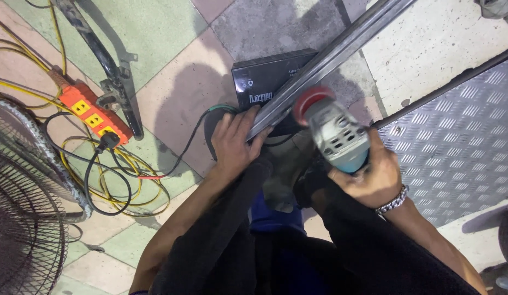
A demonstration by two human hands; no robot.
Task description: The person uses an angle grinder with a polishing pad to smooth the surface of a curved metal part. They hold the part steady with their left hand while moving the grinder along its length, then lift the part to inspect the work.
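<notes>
With left hand (232, 143) clamped tight around metal bar (325, 60), right hand (371, 175) wrapped fully round angle grinder (336, 131), disc against bar

Pastel tiled floor (172, 33), metal tread plate (461, 142), fan grille (19, 218)

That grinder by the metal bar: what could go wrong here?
1. The left hand grips the metal bar bare, close to the angle grinder held in the right hand; a slip could cut fingers.
2. The bar rests on a black box, so it might shift.
3. Cables from the orange power strip could snag.
</notes>
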